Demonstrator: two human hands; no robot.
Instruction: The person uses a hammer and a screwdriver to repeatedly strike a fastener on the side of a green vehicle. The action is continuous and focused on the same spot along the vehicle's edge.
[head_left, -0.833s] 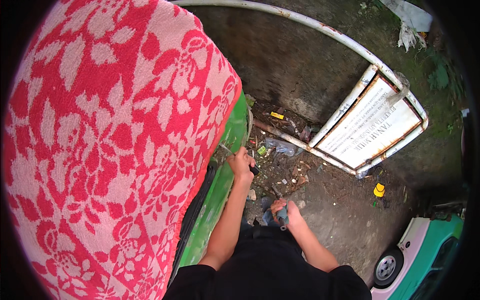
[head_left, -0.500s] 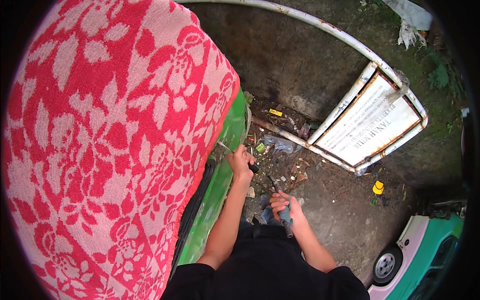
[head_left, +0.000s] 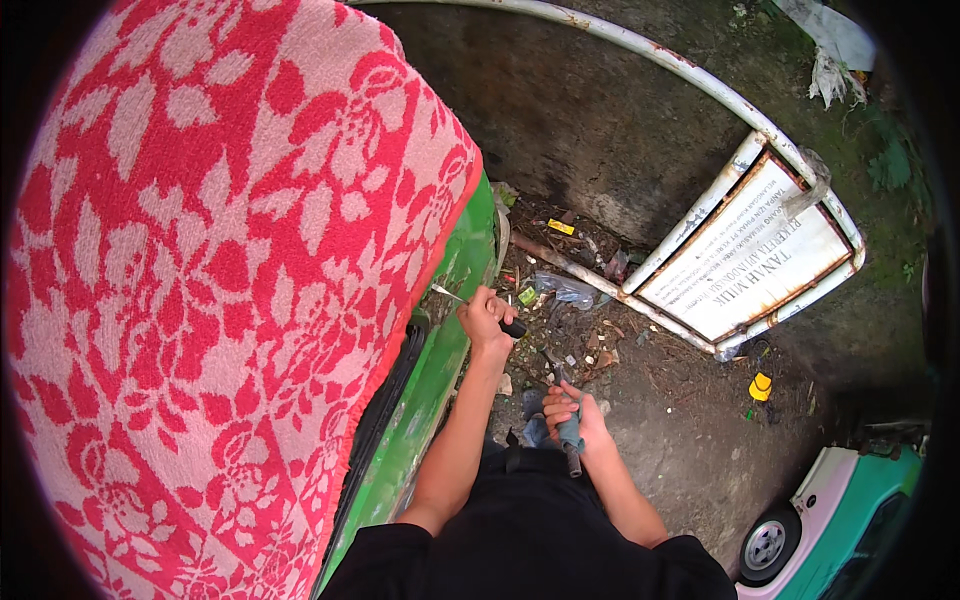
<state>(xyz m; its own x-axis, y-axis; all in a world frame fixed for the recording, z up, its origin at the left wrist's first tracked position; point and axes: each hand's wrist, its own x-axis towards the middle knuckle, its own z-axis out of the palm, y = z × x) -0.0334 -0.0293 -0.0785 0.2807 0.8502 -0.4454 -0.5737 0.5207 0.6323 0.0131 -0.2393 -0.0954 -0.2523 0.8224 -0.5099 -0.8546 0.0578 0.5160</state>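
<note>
My left hand (head_left: pixel 486 320) is closed around a screwdriver-like tool (head_left: pixel 514 328) with a black handle. Its thin metal shaft ends in a pale tip, pointing left toward the green car body (head_left: pixel 455 265). Whether the tip touches the paintwork I cannot tell. To the right and lower down, my right hand (head_left: pixel 566 408) grips a dark rod-like tool (head_left: pixel 571 440) with a grey-green wrapped or sleeved middle; its exact kind is unclear. A red and pink flowered blanket (head_left: pixel 230 280) covers much of the car, reaching close to my left hand.
Black rubber trim (head_left: pixel 385 395) runs along the car below the blanket. A rusty white pipe frame with a sign board (head_left: pixel 750 250) stands ahead on the right. Litter and a yellow object (head_left: pixel 760 386) lie on the ground. Another green and pale car (head_left: pixel 835 510) is at lower right.
My left hand has turned slightly, showing more of the black handle. The tool's tip has shifted a little left. My right hand keeps its grip almost in place.
</note>
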